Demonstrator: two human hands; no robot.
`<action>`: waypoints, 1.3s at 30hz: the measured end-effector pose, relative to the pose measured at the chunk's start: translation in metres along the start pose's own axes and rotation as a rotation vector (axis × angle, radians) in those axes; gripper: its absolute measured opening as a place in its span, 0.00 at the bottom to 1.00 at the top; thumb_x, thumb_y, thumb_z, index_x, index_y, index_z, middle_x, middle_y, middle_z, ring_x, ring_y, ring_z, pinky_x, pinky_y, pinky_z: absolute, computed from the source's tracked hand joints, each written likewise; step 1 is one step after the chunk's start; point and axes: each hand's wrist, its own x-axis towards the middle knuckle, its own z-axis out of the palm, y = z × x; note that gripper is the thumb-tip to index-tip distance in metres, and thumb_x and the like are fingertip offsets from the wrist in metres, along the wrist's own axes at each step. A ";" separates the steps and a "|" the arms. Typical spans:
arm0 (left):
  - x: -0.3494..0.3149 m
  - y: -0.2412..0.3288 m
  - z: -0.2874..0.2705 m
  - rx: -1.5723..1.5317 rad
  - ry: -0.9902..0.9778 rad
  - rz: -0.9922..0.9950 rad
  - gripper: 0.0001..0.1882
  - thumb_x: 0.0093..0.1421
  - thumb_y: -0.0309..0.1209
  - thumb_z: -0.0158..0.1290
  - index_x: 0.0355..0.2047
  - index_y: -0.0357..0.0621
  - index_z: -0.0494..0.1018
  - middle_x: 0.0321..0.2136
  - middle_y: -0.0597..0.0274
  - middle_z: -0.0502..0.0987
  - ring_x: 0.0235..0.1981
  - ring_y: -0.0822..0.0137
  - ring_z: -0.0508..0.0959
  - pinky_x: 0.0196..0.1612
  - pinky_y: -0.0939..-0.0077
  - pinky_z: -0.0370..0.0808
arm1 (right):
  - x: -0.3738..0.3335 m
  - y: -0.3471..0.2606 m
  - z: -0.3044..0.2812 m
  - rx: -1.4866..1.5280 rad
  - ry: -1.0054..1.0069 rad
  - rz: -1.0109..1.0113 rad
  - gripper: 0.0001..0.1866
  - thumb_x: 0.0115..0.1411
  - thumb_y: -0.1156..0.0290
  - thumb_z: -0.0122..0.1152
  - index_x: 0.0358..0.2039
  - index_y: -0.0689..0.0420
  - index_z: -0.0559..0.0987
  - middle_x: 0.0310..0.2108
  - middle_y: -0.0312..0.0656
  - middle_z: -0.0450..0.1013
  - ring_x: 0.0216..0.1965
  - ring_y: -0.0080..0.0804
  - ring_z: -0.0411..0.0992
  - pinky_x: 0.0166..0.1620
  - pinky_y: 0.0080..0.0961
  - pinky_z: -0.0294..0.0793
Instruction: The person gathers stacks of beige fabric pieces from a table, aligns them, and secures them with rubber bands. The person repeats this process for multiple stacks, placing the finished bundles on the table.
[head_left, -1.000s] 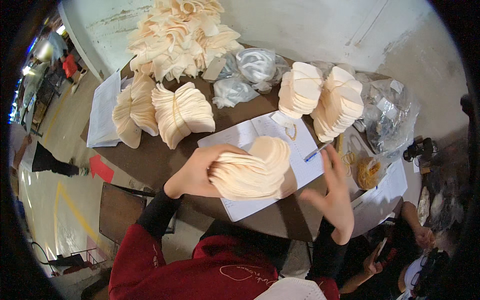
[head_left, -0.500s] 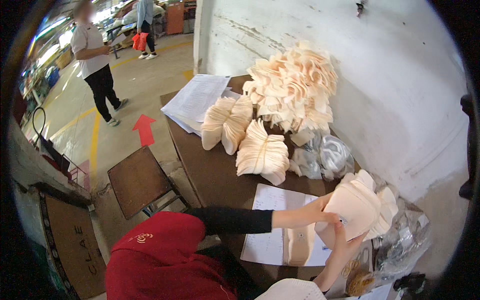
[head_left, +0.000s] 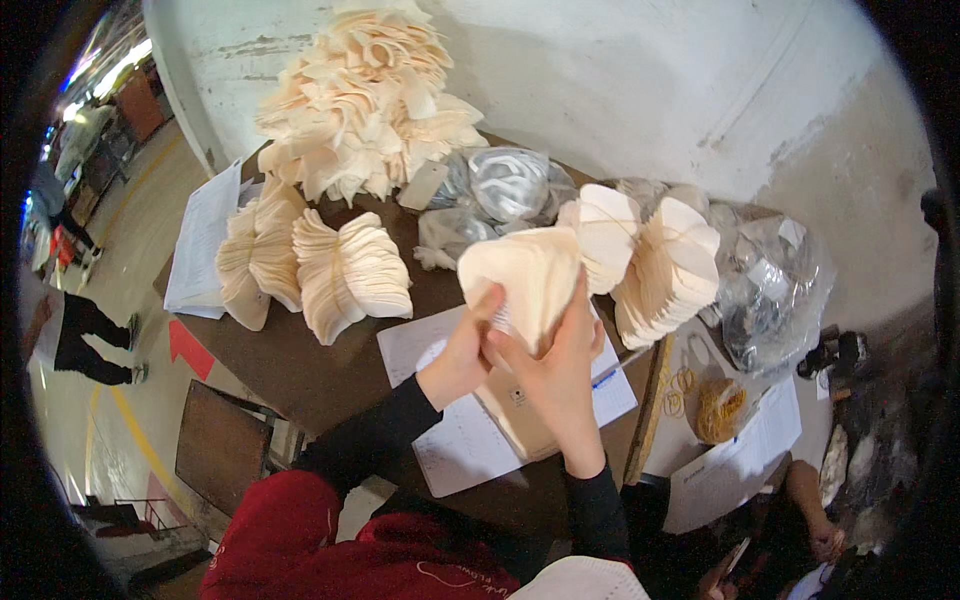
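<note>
Both my hands grip a stack of cream-coloured, rounded soft pads [head_left: 525, 270], held up above the table. My left hand [head_left: 462, 350] pinches the stack's lower left side, while my right hand [head_left: 555, 370] wraps its right side and lower edge. Under them, an open notebook [head_left: 450, 445] bears another long cream pad piece [head_left: 515, 415] with a small dark mark; my hands partly cover it. Just beyond the right hand stand two bundles of the same pads, a left one [head_left: 603, 230] and a right one [head_left: 670, 270], bound with thin bands.
Two banded bundles [head_left: 350, 275] sit left on the brown table [head_left: 255, 350], beside papers [head_left: 205, 250]. A loose cream heap [head_left: 370, 110] rises behind. Clear plastic bags [head_left: 510, 190] lie at the back; rubber bands [head_left: 678, 390] at right. A co-worker's hand [head_left: 822, 530] shows lower right.
My view has swung right. My hands have brought the pad stack from beside the right-hand bundles to over the notebook, and those bundles are now uncovered.
</note>
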 end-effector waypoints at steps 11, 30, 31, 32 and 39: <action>0.015 -0.011 -0.036 -0.409 -0.496 -0.013 0.24 0.69 0.40 0.44 0.62 0.43 0.63 0.56 0.53 0.71 0.54 0.60 0.74 0.59 0.60 0.71 | 0.011 -0.002 -0.048 0.496 -0.118 0.234 0.25 0.61 0.74 0.62 0.59 0.59 0.68 0.43 0.40 0.75 0.39 0.24 0.73 0.40 0.21 0.73; -0.007 -0.001 -0.029 0.121 -0.285 0.310 0.26 0.68 0.36 0.47 0.64 0.43 0.59 0.59 0.55 0.67 0.59 0.60 0.68 0.63 0.66 0.67 | 0.004 -0.011 -0.041 0.449 -0.210 0.185 0.23 0.58 0.82 0.60 0.54 0.59 0.69 0.42 0.39 0.72 0.35 0.20 0.71 0.35 0.16 0.72; -0.007 0.001 -0.029 0.226 -0.282 0.371 0.26 0.68 0.35 0.47 0.65 0.43 0.58 0.60 0.55 0.66 0.60 0.60 0.68 0.63 0.66 0.66 | 0.003 -0.007 -0.040 0.405 -0.203 0.167 0.22 0.59 0.83 0.59 0.54 0.59 0.71 0.42 0.39 0.72 0.35 0.19 0.71 0.33 0.16 0.72; -0.005 0.002 -0.033 0.431 -0.290 0.452 0.27 0.68 0.35 0.48 0.65 0.43 0.58 0.61 0.55 0.65 0.60 0.60 0.67 0.64 0.67 0.65 | 0.004 -0.006 -0.041 0.322 -0.203 0.096 0.19 0.58 0.81 0.60 0.51 0.60 0.73 0.42 0.40 0.72 0.34 0.21 0.72 0.32 0.17 0.73; 0.007 0.001 -0.026 -0.148 -0.427 0.238 0.21 0.69 0.35 0.47 0.60 0.41 0.65 0.53 0.56 0.73 0.51 0.65 0.76 0.53 0.70 0.78 | 0.007 -0.020 -0.040 0.218 -0.211 0.061 0.15 0.58 0.77 0.63 0.46 0.63 0.78 0.43 0.36 0.69 0.35 0.19 0.72 0.29 0.15 0.75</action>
